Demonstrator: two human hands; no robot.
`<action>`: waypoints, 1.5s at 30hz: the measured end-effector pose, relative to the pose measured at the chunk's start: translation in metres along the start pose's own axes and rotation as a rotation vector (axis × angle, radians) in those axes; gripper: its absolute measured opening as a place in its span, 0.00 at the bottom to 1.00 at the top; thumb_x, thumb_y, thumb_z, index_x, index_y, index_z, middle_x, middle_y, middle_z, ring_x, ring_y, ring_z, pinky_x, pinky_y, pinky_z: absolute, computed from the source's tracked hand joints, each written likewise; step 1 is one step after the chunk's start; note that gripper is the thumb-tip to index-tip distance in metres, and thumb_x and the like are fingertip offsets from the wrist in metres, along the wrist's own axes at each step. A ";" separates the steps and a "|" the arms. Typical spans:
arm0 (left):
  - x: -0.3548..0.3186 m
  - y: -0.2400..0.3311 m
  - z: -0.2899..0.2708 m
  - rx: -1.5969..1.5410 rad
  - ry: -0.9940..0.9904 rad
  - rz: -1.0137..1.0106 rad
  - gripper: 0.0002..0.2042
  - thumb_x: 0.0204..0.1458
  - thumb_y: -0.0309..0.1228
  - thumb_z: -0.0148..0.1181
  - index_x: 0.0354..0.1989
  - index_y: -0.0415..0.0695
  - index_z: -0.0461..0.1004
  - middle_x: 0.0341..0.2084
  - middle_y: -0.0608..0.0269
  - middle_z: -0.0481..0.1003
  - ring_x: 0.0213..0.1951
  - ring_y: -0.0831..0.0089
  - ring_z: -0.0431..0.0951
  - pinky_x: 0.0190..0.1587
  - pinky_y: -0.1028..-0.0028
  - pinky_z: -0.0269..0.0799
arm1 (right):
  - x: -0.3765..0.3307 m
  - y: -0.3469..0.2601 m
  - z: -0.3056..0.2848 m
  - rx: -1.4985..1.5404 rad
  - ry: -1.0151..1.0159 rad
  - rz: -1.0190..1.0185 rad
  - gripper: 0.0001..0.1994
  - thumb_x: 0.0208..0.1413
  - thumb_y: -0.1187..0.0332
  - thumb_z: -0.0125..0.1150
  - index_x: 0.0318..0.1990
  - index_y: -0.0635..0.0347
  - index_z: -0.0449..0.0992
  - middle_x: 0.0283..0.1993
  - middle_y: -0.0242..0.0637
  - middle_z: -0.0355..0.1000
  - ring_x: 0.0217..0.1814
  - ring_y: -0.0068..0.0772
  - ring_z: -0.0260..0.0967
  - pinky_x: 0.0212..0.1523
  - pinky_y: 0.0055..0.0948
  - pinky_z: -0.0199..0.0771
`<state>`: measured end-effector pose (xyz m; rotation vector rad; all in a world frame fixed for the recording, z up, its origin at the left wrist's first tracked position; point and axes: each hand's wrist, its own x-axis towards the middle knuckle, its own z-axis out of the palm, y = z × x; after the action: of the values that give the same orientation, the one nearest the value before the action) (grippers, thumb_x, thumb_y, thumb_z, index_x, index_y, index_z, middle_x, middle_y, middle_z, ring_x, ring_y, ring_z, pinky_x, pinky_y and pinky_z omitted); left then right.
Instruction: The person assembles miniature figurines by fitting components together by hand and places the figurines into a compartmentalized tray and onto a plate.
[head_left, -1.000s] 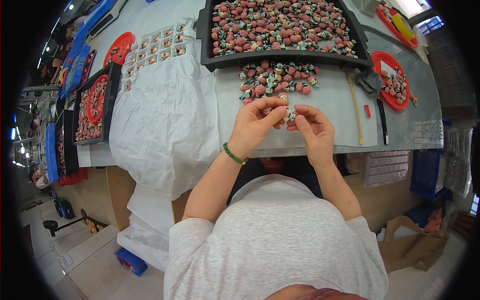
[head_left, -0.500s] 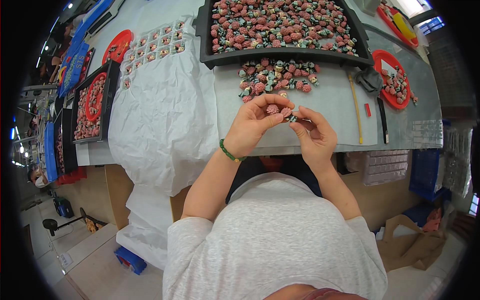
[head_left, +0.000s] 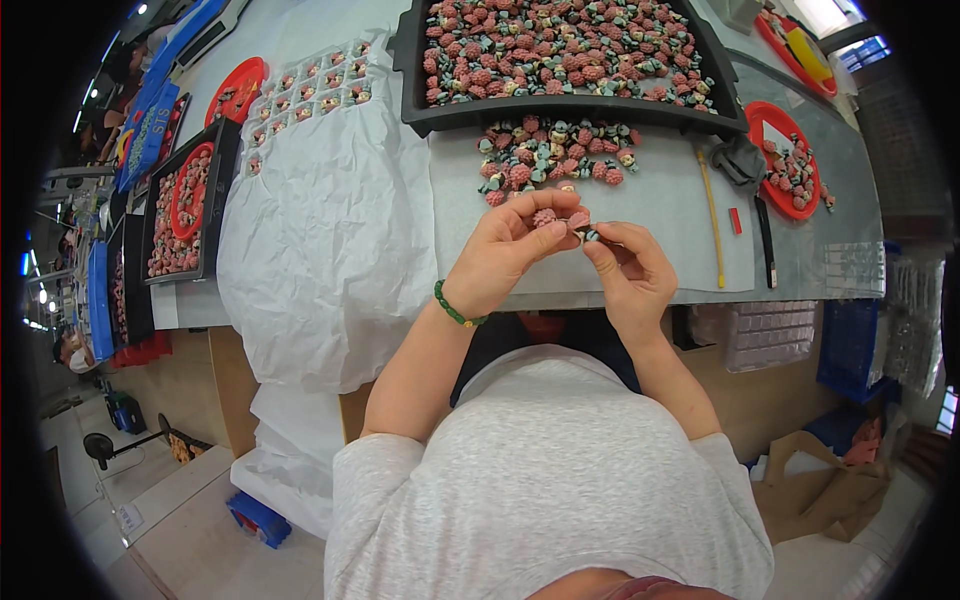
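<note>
My left hand [head_left: 507, 245], with a green bead bracelet at its wrist, is closed on small figurines with knobbly pink tops. One pink-topped figurine [head_left: 543, 218] peeks out between its fingers. A second figurine [head_left: 579, 221] sits at the fingertips, its dark and pale lower end turned toward my right hand [head_left: 632, 268]. The thumb and forefinger of my right hand pinch that lower end. Just beyond both hands lies a loose pile of like figurines [head_left: 550, 150] on white paper [head_left: 470, 240].
A black tray [head_left: 560, 108] heaped with figurines stands behind the pile. Rows of figurines sit in a pale compartment tray [head_left: 318, 105] at left, by crumpled white sheeting [head_left: 320, 240]. A yellow stick [head_left: 712, 225], black tool [head_left: 766, 240] and red plate [head_left: 808, 205] lie right.
My right fingertips have closed in on the lower end of the figurine, and it has tilted slightly. My left hand has barely shifted.
</note>
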<state>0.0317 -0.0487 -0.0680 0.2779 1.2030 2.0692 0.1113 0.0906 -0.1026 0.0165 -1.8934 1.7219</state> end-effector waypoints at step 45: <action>-0.008 0.103 -0.085 1.058 0.531 0.564 0.17 0.48 0.26 0.56 0.48 0.36 0.68 0.36 0.64 0.74 0.35 0.80 0.72 0.37 0.79 0.68 | 0.027 -0.012 -0.011 0.187 -0.242 0.326 0.15 0.58 0.67 0.48 0.46 0.69 0.68 0.42 0.42 0.68 0.41 0.29 0.65 0.37 0.26 0.72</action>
<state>-0.0545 -0.1430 -0.0279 0.6212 2.7575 1.7626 0.0973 0.1082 -0.0808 -0.0140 -1.9828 2.1997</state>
